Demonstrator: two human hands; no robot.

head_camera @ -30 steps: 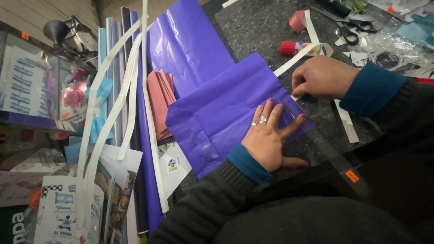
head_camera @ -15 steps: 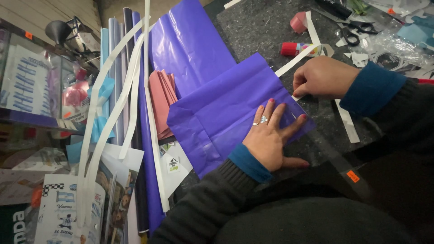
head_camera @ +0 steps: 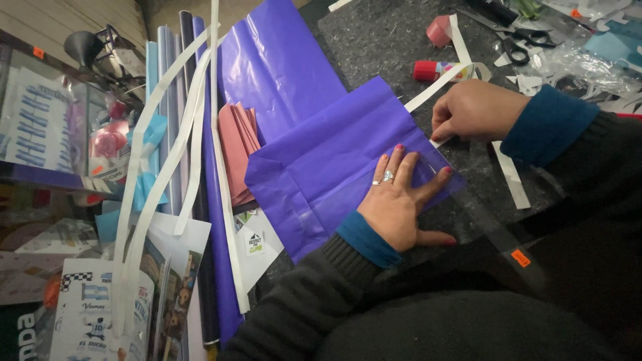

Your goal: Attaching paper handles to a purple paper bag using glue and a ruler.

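Dark worktop [head_camera: 374, 40] — left hand [head_camera: 401, 207] flat, open on purple sheet [head_camera: 328, 167]; right hand [head_camera: 471, 110] pinches its edge.

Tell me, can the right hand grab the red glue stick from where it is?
Probably yes. The right hand rests at the edge of the purple paper, and the red glue stick lies just beyond it on the dark mat. Only a white paper strip lies between them, nothing tall.
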